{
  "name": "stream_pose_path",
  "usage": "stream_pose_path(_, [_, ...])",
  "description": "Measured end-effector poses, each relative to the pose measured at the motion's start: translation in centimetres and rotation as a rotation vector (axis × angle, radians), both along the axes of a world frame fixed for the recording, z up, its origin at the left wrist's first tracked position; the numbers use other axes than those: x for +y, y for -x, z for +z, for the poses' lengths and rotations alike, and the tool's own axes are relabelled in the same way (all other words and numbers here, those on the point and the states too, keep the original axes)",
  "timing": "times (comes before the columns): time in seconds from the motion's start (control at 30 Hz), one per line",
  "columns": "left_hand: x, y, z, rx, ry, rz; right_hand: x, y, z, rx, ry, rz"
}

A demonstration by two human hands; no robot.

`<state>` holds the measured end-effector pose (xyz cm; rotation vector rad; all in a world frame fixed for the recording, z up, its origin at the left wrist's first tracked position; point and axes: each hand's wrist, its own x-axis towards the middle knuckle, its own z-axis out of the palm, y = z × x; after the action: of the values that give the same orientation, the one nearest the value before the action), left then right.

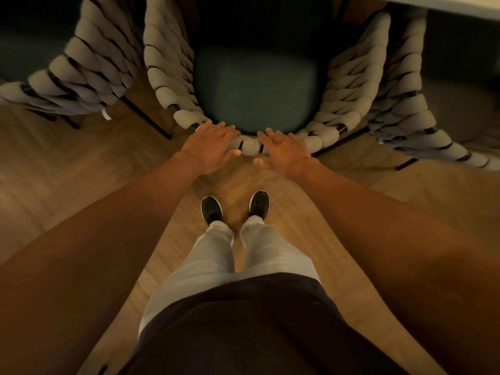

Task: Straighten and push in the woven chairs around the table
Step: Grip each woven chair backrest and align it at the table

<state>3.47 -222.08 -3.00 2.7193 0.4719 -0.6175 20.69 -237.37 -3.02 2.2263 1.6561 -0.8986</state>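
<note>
A woven chair (173,77) with thick pale rope sides and a dark green seat cushion (254,87) stands straight ahead of me, its curved back toward me. My left hand (211,150) lies flat on the top of the back rail, fingers straight. My right hand (286,152) rests flat on the same rail just to the right, fingers spread. A short stretch of rope rail shows between the two hands. The pale table edge (438,6) runs across the top right, beyond the chair.
A second woven chair (81,71) stands close on the left and a third (411,104) close on the right, both nearly touching the middle one. Thin black chair legs (146,117) reach onto the wooden herringbone floor (81,169). My feet (235,207) stand just behind the chair.
</note>
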Motion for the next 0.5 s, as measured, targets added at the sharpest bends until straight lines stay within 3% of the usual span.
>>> stream_pose_path(0.27, [-0.6,5.3,4.4,-0.069,0.015,0.261,1.1,2.0,3.7,0.070,-0.032,0.161])
stream_pose_path(0.5, [0.6,14.7,4.4,-0.032,0.007,0.491,6.4,7.3,6.2,0.066,-0.092,0.348])
